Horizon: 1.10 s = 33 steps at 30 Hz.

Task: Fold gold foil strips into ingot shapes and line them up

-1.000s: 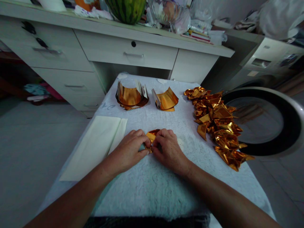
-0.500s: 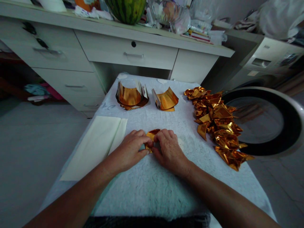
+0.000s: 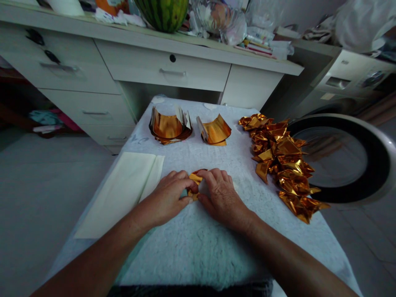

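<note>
Between my two hands, low over the cloth-covered table [image 3: 201, 247], is a small piece of gold foil paper [image 3: 194, 178], partly hidden by my fingers. My left hand [image 3: 173, 194] pinches its left side with thumb and fingers. My right hand [image 3: 221, 196] is closed on its right side, knuckles up. Beyond the hands stand a larger curved stack of gold foil paper [image 3: 168, 126] and a smaller curved stack [image 3: 217, 130]. To the right lies a heap of folded gold foil pieces [image 3: 287, 150]. A pale paper sheet [image 3: 114, 192] lies beside my left forearm.
Behind the table is a white drawer desk [image 3: 170, 74] bearing a watermelon [image 3: 163, 14], a clear bowl [image 3: 213, 16] and plastic bags. On the right a washing machine [image 3: 343, 78] has its round door [image 3: 340, 159] swung open near the table edge.
The fingers of my right hand have shifted slightly on the gold foil paper, and more of its folded upper part shows. The whole view has moved a little; the stacks and heap stay put.
</note>
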### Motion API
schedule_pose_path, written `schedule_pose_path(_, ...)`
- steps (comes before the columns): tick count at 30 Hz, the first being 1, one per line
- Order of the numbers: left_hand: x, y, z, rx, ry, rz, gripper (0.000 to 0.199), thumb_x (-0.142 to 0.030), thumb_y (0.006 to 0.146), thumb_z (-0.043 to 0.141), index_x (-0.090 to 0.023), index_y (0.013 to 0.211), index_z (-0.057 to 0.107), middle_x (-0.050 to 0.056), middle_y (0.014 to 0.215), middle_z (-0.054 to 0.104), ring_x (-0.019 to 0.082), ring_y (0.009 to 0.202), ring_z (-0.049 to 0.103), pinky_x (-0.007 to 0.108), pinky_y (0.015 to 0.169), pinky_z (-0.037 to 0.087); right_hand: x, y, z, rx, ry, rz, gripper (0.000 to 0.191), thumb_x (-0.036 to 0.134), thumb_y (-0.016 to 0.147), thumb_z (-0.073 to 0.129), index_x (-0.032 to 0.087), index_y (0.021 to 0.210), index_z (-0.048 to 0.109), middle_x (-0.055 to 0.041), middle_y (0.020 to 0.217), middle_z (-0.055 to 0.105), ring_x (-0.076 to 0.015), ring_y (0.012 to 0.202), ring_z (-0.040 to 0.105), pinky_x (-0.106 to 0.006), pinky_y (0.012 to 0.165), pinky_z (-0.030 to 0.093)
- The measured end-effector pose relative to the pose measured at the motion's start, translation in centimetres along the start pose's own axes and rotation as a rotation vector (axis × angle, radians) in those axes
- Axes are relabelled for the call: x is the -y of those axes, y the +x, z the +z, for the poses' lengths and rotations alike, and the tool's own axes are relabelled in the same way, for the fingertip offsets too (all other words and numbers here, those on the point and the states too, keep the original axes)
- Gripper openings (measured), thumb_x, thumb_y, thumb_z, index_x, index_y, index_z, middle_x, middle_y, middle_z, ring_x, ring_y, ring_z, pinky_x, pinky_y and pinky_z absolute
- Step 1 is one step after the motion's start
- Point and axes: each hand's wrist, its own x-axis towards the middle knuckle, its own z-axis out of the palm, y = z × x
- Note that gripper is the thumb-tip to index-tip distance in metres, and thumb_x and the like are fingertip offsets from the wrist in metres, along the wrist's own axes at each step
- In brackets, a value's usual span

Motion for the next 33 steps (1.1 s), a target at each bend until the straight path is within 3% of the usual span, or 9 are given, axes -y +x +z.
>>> schedule_pose_path(8,-0.3,-0.2,0.0,-0.008,0.002,-0.009,0.02,-0.013,0.079,0.057,-0.024,0.093,0.067,0.002,0.1,0.061,0.024,0.101,0.051,0.041,0.091,0.041,-2.3,-0.7,-1.3,-0.07,-0.017,-0.019,0.071,0.014,0.079,0.063,0.026,0.145,0.039,-0.0104,0.116,0.051,-0.0275,0.104,0.045,-0.048,0.092,0.04)
schedule_pose_path(11,-0.5,-0.3,0.0,-0.027,0.004,-0.018,0.02,-0.013,0.078,0.058,-0.024,0.091,0.068,0.002,0.099,0.062,0.024,0.1,0.052,0.04,0.089,0.042,-3.0,-0.2,-1.5,-0.125,0.071,-0.06,0.057,0.013,0.079,0.061,0.019,0.134,0.05,-0.0112,0.115,0.051,-0.0271,0.105,0.044,-0.046,0.092,0.041)
schedule_pose_path(14,-0.7,-0.3,0.1,-0.048,0.009,-0.015,0.014,-0.017,0.082,0.059,-0.024,0.09,0.069,0.002,0.095,0.062,0.024,0.098,0.053,0.04,0.088,0.042,-3.3,0.8,-1.1,-0.181,0.132,-0.022,0.035,0.019,0.09,0.053,0.017,0.125,0.058,-0.0113,0.113,0.053,-0.0262,0.105,0.045,-0.045,0.093,0.04)
schedule_pose_path(18,-0.7,-0.2,0.5,-0.082,0.023,0.004,0.012,-0.021,0.088,0.057,-0.023,0.087,0.069,0.002,0.092,0.061,0.023,0.096,0.055,0.039,0.086,0.042,-3.1,1.9,-0.6,-0.182,0.114,-0.013,0.029,0.024,0.098,0.047,0.02,0.121,0.063,-0.0099,0.112,0.057,-0.0251,0.104,0.046,-0.044,0.094,0.038)
schedule_pose_path(22,-0.7,-0.1,0.8,-0.104,0.034,0.019,0.011,-0.015,0.086,0.059,-0.022,0.085,0.068,0.002,0.091,0.06,0.022,0.094,0.055,0.037,0.084,0.042,-2.9,2.2,-0.6,-0.139,0.117,-0.005,0.026,0.026,0.1,0.046,0.024,0.1,0.072,-0.0066,0.105,0.06,-0.023,0.1,0.048,-0.043,0.093,0.036)
schedule_pose_path(27,-0.8,-0.1,0.6,-0.128,0.034,0.022,0.01,-0.014,0.084,0.06,-0.021,0.079,0.065,0.002,0.088,0.059,0.021,0.092,0.055,0.036,0.082,0.042,-3.0,2.4,-0.3,-0.156,0.1,0.066,0.012,0.021,0.092,0.061,0.021,0.083,0.069,-0.0051,0.096,0.063,-0.022,0.095,0.049,-0.039,0.088,0.036)
schedule_pose_path(31,-0.5,-0.1,0.6,-0.182,0.059,-0.009,0.007,-0.019,0.08,0.066,-0.021,0.077,0.06,0.001,0.087,0.057,0.022,0.09,0.055,0.036,0.08,0.043,-3.1,2.5,0.1,-0.181,0.097,0.098,0.007,0.016,0.084,0.069,0.019,0.085,0.063,-0.0038,0.092,0.063,-0.0214,0.091,0.05,-0.037,0.084,0.036)
schedule_pose_path(33,-0.2,-0.1,0.7,-0.255,0.09,-0.041,0.015,-0.024,0.077,0.072,-0.021,0.087,0.06,0.003,0.094,0.058,0.024,0.094,0.053,0.038,0.083,0.044,-3.0,2.5,0.2,-0.182,0.093,0.093,0.012,0.015,0.083,0.069,0.019,0.094,0.064,-0.0042,0.094,0.063,-0.022,0.092,0.05,-0.037,0.085,0.036)
